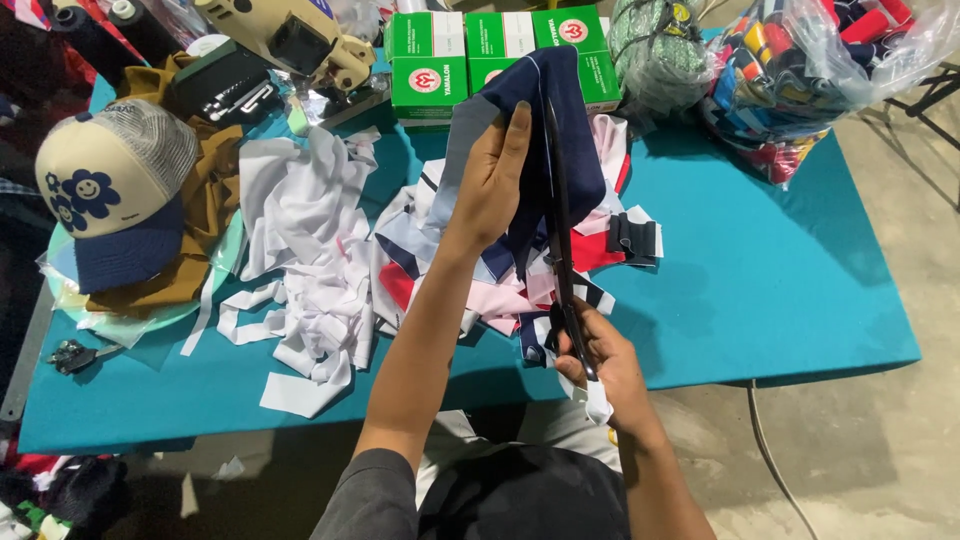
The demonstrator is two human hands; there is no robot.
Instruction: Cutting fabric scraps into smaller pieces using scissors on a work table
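My left hand (492, 180) pinches the navy blue fabric piece (545, 120) up above the teal table (760, 270); my right hand (600, 355) grips long black scissors (558, 215), blades seemingly closed along it. Risk: blade nicks my left fingers, or the cloth slips crooked.

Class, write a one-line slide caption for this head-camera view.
Left hand holds navy fabric while right hand cuts it with scissors.

Table (780, 290): teal cloth top, spanning left to right. Floor (860, 440): bare grey concrete, near and right, with a pale cable (768, 450) trailing across it. Light: even, soft shadows under the table edge.
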